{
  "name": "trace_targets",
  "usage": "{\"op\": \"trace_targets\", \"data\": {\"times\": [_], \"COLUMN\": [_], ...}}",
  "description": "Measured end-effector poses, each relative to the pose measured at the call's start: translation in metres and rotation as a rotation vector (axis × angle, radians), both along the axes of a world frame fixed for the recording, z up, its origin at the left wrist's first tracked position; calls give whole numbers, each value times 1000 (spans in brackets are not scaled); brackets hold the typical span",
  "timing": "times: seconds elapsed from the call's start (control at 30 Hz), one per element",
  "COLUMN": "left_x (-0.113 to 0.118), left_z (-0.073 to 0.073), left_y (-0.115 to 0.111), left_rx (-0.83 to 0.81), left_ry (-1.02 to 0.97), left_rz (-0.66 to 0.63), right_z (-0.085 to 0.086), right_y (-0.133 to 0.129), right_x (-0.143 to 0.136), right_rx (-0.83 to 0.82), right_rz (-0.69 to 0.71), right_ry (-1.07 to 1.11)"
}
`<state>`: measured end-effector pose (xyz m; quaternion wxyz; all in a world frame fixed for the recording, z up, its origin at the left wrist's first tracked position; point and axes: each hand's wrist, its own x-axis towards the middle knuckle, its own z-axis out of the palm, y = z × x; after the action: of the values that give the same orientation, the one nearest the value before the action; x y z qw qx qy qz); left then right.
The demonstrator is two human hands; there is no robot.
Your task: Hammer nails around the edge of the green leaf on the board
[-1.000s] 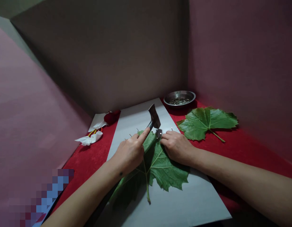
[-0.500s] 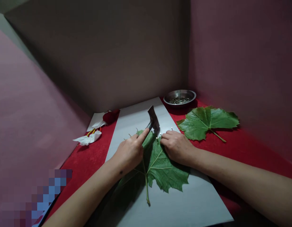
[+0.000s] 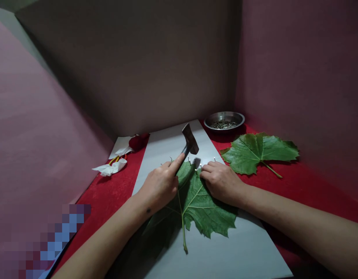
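Plainly, the left hand (image 3: 158,186), fingers clamped on the hammer (image 3: 189,142), could strike the right hand (image 3: 222,182), whose fingers pinch together beside a nail (image 3: 195,170) on the leaf (image 3: 199,205).

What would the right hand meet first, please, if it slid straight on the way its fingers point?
The right hand points left along the leaf's top edge; it would probably first meet the small nail by its fingertips, under the hammer. Depth is unclear.

I see a table under a red cloth (image 3: 115,190). A grey board (image 3: 225,252) lies on it beneath both hands. Beyond my right hand (image 3: 222,182) sit a loose leaf (image 3: 257,153) and a metal bowl (image 3: 224,121); crumpled tissue (image 3: 110,168) lies beyond my left hand (image 3: 160,186).
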<state>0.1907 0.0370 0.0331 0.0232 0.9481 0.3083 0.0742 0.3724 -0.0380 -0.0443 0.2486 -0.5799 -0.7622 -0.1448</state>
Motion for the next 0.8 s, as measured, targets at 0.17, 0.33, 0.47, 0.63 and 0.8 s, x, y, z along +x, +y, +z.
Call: {"op": "trace_targets", "data": {"times": [0.17,0.33,0.47,0.63,0.8], "left_x": [-4,-4,-4,-5,-4], "left_z": [-5,-4,-1,-3,-1], "left_y": [6,6,0,2,3], "left_rx": [-21,-12,-55,-72,-68], "left_ry": [65,52,-31,-38,-34], "left_rz": [11,36,0,-3,-1], "right_z": [0,0,0,-1,4], "right_y": [0,0,0,0,-1], "right_x": [-1,0,0,1,-2], "right_rx": [-7,-14,-6,-15,-88], "right_rz": [-14,-15,-2,2,-17], "right_ry": [-5,-7,1,4,-12]}}
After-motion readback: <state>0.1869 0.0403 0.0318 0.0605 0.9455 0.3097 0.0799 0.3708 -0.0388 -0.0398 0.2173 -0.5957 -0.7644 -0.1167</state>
